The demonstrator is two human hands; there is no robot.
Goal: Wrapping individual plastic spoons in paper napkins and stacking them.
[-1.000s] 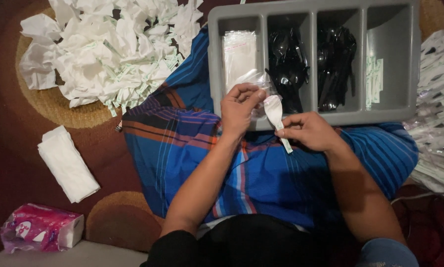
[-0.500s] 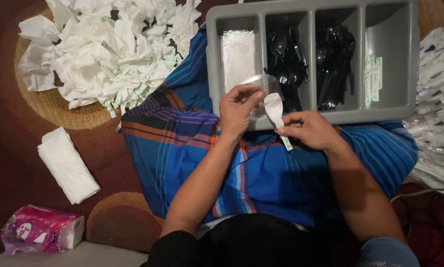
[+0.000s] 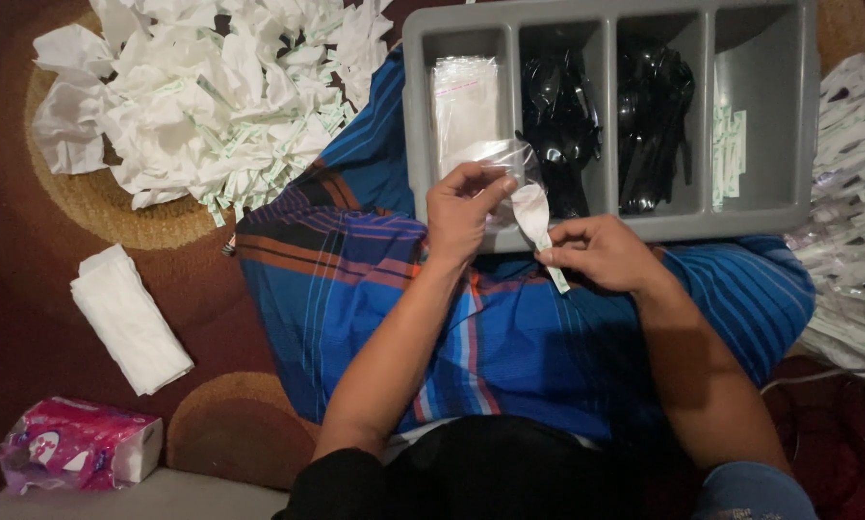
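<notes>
We see our left hand (image 3: 466, 207) pinching the mouth of a small clear plastic sleeve (image 3: 495, 159), its fingers closed on the film just in front of the grey compartment tray (image 3: 606, 14). Our right hand (image 3: 601, 252) is clamped on the handle of a white plastic spoon (image 3: 531, 214), whose bowl points up toward the sleeve and lies at its opening, touching or nearly touching the film (we cannot tell how far in it sits). Both hands hover over our lap, which is covered by a blue striped cloth (image 3: 374, 279) with orange bands, and the tray's near edge rests on that cloth. In the tray, the leftmost compartment holds a stack of clear sleeves (image 3: 466, 96), the two middle ones hold black plastic spoons (image 3: 557, 120) and other black cutlery (image 3: 654, 116), and the rightmost holds a few small white and green paper packets (image 3: 728, 154). On the patterned carpet (image 3: 28, 250) to the left lies a heap of crumpled white tissues (image 3: 211, 87), nearer to us a folded stack of white napkins (image 3: 129, 318), and by the lower corner a pink tissue pack (image 3: 76, 445). At the right edge lies a pile of wrapped packets (image 3: 851, 193) in clear film.
</notes>
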